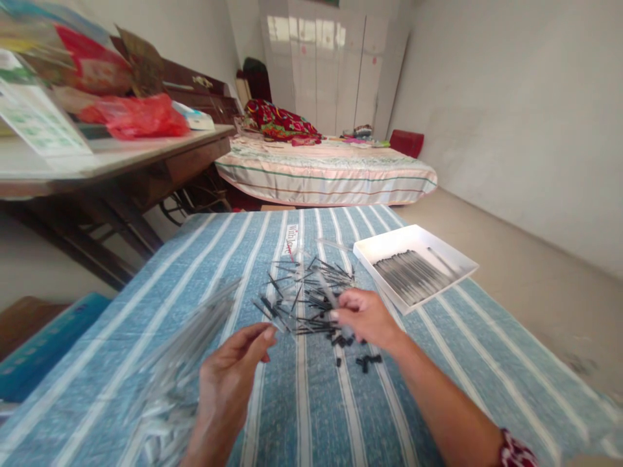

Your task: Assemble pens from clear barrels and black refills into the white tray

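My left hand (pixel 233 363) has thumb and fingers pinched together at the near left side of a loose pile of thin black pen refills (pixel 316 295). A slim piece that looks like a refill shows at its fingertips, blurred. My right hand (pixel 367 314) is closed on a translucent pen barrel (pixel 325 285), which tilts up and left over the pile. Just below that hand lie several small black caps (pixel 366 362). Many clear pen barrels (pixel 195 331) are heaped left of my left hand, blurred.
A white box (pixel 413 301) holding a row of dark-filled pens (pixel 411 275) stands at the right on the blue striped tablecloth (pixel 272 415). Beyond are a bed (pixel 326 172) and a side table (pixel 111 152) with a red plastic bag (pixel 141 117). A blue box (pixel 53 344) sits at the left.
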Tool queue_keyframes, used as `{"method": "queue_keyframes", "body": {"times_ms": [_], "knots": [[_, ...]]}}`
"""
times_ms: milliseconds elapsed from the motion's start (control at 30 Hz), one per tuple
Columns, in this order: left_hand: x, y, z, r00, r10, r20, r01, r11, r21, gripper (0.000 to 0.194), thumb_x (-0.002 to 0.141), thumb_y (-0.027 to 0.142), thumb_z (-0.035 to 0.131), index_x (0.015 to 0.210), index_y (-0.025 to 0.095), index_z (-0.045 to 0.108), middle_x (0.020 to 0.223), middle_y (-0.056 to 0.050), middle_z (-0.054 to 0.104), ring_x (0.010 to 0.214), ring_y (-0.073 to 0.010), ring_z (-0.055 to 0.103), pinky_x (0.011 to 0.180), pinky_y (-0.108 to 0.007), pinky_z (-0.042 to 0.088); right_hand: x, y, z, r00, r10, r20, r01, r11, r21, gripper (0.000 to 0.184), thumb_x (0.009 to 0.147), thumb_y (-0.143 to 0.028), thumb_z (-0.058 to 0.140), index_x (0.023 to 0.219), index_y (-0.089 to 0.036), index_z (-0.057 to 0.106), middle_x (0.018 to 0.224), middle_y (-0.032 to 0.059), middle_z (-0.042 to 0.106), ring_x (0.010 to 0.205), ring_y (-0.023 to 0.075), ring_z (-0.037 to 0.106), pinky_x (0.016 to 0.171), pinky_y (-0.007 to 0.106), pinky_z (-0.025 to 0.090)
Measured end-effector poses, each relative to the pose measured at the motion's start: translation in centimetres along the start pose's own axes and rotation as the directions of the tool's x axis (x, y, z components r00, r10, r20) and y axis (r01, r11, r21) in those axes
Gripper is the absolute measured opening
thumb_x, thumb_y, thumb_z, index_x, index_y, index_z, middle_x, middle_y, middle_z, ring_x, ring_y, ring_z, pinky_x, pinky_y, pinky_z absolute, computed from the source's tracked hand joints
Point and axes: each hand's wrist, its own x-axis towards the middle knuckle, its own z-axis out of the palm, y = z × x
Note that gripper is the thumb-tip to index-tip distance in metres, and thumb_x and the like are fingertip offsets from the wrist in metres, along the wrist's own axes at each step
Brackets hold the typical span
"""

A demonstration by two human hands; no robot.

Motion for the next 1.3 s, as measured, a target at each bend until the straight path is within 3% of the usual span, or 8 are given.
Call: {"method": "queue_keyframes", "body": {"times_ms": [67, 100, 300, 567, 733, 967, 1133, 1300], "knots": [[0.3, 0.4, -0.9, 1.000, 0.015, -0.005, -0.014, 0.999, 0.042, 0.036, 0.060, 0.047, 0.067, 0.079, 0.016, 0.067, 0.063, -0.001, 0.066, 0.057, -0.0141, 0.054, 0.057, -0.025, 0.043, 0.7, 0.8, -4.9, 0.984, -0.021, -0.178, -0.057, 0.905, -0.422, 0.017, 0.078, -0.034, 0.053, 0.072, -0.018, 0.056, 0.055, -0.0047, 0.052, 0.044, 0.0082, 0.046, 0.043, 0.019, 0.036], [0.4, 0.6, -1.4, 1.000, 0.027, -0.003, -0.026, 0.998, 0.065, 0.035, 0.061, 0.047, 0.066, 0.078, 0.017, 0.067, 0.063, -0.001, 0.066, 0.058, -0.0146, 0.054, 0.057, -0.025, 0.043, 1.0, 1.3, -7.3, 0.970, -0.023, -0.243, -0.138, 0.770, -0.623, 0.020, 0.079, -0.037, 0.050, 0.074, -0.020, 0.059, 0.058, -0.0040, 0.056, 0.050, 0.0097, 0.051, 0.048, 0.020, 0.038], [-0.3, 2.7, -3.9, 0.983, 0.175, 0.061, -0.185, 0.910, 0.372, 0.025, 0.068, 0.047, 0.059, 0.078, 0.026, 0.068, 0.070, 0.003, 0.069, 0.066, -0.0180, 0.060, 0.064, -0.027, 0.045, 1.9, 3.6, -17.4, 0.885, 0.079, -0.459, -0.446, 0.428, -0.786, 0.021, 0.077, -0.033, 0.051, 0.083, -0.019, 0.066, 0.083, 0.0088, 0.066, 0.080, 0.0228, 0.060, 0.061, 0.028, 0.040], [-1.9, 1.2, -7.6, 0.927, 0.277, 0.252, -0.373, 0.742, 0.557, 0.025, 0.073, 0.046, 0.055, 0.076, 0.023, 0.066, 0.076, 0.001, 0.068, 0.071, -0.0172, 0.062, 0.067, -0.023, 0.046, 1.6, 5.7, -18.6, 0.861, 0.255, -0.440, -0.499, 0.258, -0.827, 0.023, 0.079, -0.029, 0.050, 0.083, -0.015, 0.066, 0.094, 0.0169, 0.065, 0.087, 0.0278, 0.060, 0.061, 0.031, 0.039], [-4.3, -0.5, -11.1, 0.963, 0.158, 0.217, -0.265, 0.693, 0.671, 0.028, 0.080, 0.042, 0.048, 0.076, 0.019, 0.064, 0.072, 0.000, 0.064, 0.067, -0.0146, 0.059, 0.063, -0.023, 0.043, 0.9, 6.7, -19.4, 0.821, 0.305, -0.483, -0.548, 0.177, -0.818, 0.022, 0.079, -0.033, 0.049, 0.089, -0.021, 0.064, 0.101, 0.0170, 0.063, 0.086, 0.0302, 0.058, 0.054, 0.034, 0.038], [-8.3, -2.0, -12.0, 0.969, -0.125, 0.214, -0.067, 0.699, 0.712, 0.022, 0.075, 0.037, 0.052, 0.085, 0.019, 0.063, 0.059, 0.004, 0.057, 0.055, -0.0129, 0.053, 0.055, -0.022, 0.038, -1.3, 6.4, -15.2, 0.912, -0.065, -0.405, -0.339, 0.436, -0.834, 0.027, 0.076, -0.046, 0.049, 0.083, -0.027, 0.066, 0.078, 0.0136, 0.067, 0.063, 0.0262, 0.059, 0.052, 0.037, 0.037], [-8.6, -2.6, -9.7, 0.950, -0.166, 0.263, -0.102, 0.632, 0.768, 0.015, 0.072, 0.021, 0.052, 0.083, 0.019, 0.063, 0.064, 0.001, 0.059, 0.064, -0.0148, 0.056, 0.059, -0.023, 0.037, -3.0, 4.2, -7.9, 0.967, -0.204, -0.155, 0.033, 0.700, -0.714, 0.028, 0.077, -0.045, 0.049, 0.074, -0.023, 0.066, 0.073, 0.0062, 0.068, 0.063, 0.0203, 0.061, 0.056, 0.030, 0.041], [-7.3, -2.1, -5.9, 0.944, -0.125, 0.306, -0.205, 0.505, 0.838, 0.017, 0.076, 0.016, 0.046, 0.067, 0.016, 0.060, 0.069, -0.006, 0.062, 0.070, -0.0184, 0.060, 0.063, -0.026, 0.040, -4.0, 2.5, -2.4, 0.963, -0.267, 0.032, 0.236, 0.781, -0.578, 0.029, 0.080, -0.043, 0.047, 0.070, -0.022, 0.064, 0.058, -0.0021, 0.061, 0.052, 0.0145, 0.057, 0.053, 0.024, 0.040]]}}
